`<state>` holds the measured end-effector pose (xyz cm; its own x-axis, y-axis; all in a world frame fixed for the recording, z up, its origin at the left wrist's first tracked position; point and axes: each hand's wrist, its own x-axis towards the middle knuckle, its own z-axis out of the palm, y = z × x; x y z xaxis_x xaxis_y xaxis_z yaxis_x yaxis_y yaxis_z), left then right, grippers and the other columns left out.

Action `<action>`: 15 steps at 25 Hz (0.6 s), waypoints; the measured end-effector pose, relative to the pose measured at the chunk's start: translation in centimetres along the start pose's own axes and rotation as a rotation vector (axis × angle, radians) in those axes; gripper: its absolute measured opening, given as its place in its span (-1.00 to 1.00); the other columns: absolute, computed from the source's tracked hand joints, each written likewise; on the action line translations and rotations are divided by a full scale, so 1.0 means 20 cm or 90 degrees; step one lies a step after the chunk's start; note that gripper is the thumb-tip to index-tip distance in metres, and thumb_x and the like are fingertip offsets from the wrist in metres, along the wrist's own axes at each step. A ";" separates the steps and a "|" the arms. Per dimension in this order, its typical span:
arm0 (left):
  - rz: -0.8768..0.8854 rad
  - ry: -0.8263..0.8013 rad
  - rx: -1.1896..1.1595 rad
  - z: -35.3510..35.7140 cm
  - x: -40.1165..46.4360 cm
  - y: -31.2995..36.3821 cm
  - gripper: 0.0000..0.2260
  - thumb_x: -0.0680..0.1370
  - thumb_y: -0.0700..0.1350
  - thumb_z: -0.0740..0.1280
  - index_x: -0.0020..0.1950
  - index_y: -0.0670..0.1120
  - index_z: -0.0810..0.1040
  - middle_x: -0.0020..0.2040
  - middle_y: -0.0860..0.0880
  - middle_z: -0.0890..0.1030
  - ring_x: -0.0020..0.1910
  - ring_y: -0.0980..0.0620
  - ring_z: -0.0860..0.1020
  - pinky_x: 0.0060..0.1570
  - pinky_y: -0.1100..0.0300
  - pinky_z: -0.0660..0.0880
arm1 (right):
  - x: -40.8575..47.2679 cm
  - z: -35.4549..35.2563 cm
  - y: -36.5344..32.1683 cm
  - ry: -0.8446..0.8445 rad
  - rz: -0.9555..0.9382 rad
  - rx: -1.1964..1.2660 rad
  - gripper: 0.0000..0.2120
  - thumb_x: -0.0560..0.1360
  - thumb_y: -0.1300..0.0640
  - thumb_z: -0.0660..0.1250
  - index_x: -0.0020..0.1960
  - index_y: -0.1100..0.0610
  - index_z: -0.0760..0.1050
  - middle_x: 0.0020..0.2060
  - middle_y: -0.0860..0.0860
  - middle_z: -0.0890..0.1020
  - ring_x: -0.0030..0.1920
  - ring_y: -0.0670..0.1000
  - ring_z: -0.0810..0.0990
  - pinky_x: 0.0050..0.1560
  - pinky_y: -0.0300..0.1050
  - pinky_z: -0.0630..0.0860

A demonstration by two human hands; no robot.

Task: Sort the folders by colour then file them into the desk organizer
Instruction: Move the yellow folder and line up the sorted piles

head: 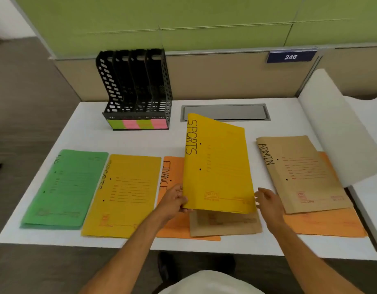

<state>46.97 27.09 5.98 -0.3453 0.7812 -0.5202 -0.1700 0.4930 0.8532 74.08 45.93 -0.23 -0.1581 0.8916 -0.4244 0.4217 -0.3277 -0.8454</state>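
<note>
My left hand [172,202] grips the lower left corner of a yellow folder [219,166] marked SPORTS and holds it tilted up above the desk. My right hand [269,201] hovers open beside the folder's lower right corner, apart from it. Flat on the white desk [140,143] lie a green folder [64,187], a second yellow folder [126,196], an orange folder [170,175] marked FINANCE, a brown folder [225,225] under the lifted one, a brown folder [304,175] marked ADMIN and another orange folder [323,223] beneath it. The black desk organizer [136,90] stands at the back left, its slots holding nothing.
Green and pink labels [137,124] run along the organizer's front. A grey cable hatch [224,112] is set into the desk behind the folders. A white curved panel [336,128] rises at the right. A partition wall with a sign reading 246 [290,57] stands behind.
</note>
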 end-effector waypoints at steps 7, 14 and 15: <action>-0.003 0.042 -0.023 -0.59 -0.15 -0.19 -0.65 0.66 -0.27 0.25 0.39 0.06 0.46 0.14 0.04 0.66 -0.09 0.09 0.67 -0.13 0.09 0.67 | -0.20 0.48 -0.10 -0.187 0.094 0.152 -0.78 0.64 0.14 0.24 0.24 0.08 0.57 0.16 0.09 0.65 0.16 0.18 0.61 0.06 0.13 0.61; -0.042 0.101 -0.044 -1.08 -0.26 -0.48 -0.56 0.68 -0.25 0.22 0.55 -0.01 0.32 0.32 -0.05 0.58 0.09 -0.01 0.64 -0.16 0.14 0.64 | -0.47 0.91 -0.08 -0.242 0.098 0.058 -0.82 0.61 0.28 0.25 0.11 0.16 0.61 0.04 0.15 0.70 0.03 0.17 0.68 -0.09 0.05 0.65; -0.044 0.108 -0.048 -1.13 -0.27 -0.50 -0.55 0.68 -0.25 0.22 0.56 -0.01 0.30 0.32 -0.04 0.57 0.12 -0.03 0.62 -0.13 0.10 0.66 | -0.50 0.96 -0.09 -0.260 0.096 0.052 -0.82 0.61 0.29 0.25 0.12 0.18 0.60 0.03 0.18 0.70 0.02 0.18 0.69 -0.05 0.09 0.65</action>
<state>29.63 9.26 1.09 -0.4802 0.6669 -0.5698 -0.2661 0.5083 0.8191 57.66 31.67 -0.71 -0.4464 0.6404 -0.6250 0.3980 -0.4835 -0.7797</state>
